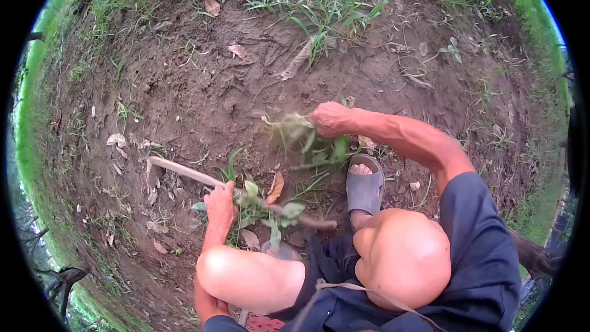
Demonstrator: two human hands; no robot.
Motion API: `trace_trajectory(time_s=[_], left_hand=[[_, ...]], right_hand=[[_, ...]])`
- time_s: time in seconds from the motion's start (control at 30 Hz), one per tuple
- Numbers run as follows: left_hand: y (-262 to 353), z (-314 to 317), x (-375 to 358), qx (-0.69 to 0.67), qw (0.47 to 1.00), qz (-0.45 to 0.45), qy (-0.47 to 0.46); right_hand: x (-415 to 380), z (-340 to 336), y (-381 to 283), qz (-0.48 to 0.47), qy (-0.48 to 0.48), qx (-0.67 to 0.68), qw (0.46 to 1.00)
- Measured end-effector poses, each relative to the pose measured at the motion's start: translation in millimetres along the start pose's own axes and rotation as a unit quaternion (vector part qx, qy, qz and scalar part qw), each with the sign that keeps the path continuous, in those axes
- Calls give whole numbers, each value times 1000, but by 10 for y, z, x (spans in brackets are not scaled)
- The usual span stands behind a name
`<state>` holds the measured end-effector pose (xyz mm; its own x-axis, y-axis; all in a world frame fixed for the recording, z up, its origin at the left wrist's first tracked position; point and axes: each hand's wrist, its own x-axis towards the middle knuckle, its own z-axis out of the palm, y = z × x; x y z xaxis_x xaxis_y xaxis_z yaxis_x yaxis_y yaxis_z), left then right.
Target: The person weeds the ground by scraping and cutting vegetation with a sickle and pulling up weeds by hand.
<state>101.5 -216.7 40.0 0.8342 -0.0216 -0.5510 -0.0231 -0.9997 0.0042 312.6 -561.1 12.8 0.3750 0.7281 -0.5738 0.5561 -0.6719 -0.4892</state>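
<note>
My right hand (332,118) is closed in a fist at mid-ground, with a tuft of pulled weeds (301,134) in it, smeared by motion. On the left, my left hand (220,208) wraps round the shaft of a small hand hoe (190,173). The hoe slants across the soil, its bent head at the far left and the darker end of its handle close to my legs. Leafy green weeds (252,200) lie against the handle beside my left hand and partly cover it.
My sandalled foot (365,187) stands just below my right hand, and my bent knees fill the near side. Bare brown soil (215,92) carries dry leaves, such as a brown one (276,187). A grass clump (329,12) grows farther off.
</note>
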Motion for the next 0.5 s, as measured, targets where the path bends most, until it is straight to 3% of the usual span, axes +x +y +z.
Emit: trace_trajectory(time_s=[0.03, 0.13, 0.17, 0.2, 0.27, 0.33, 0.5], left_hand=[[6, -1, -44, 4, 1000, -4, 0], [63, 32, -198, 104, 992, 46, 59], [85, 26, -234, 106, 985, 87, 108], [94, 33, -291, 108, 973, 129, 155], [50, 140, -398, 126, 978, 126, 112], [58, 56, -527, 101, 987, 123, 7], [24, -56, -743, 120, 986, 115, -25]], right_hand=[[-59, -33, 56, -5, 2, 1, 1000], [25, -230, 332, 1, 267, -35, 963], [159, -301, 494, -29, 366, -84, 926], [271, -479, 606, -72, 404, -105, 906], [363, -766, 724, 51, 307, -124, 942], [435, -878, 879, 109, 286, -131, 943], [430, -861, 1136, 138, 288, -131, 938]])
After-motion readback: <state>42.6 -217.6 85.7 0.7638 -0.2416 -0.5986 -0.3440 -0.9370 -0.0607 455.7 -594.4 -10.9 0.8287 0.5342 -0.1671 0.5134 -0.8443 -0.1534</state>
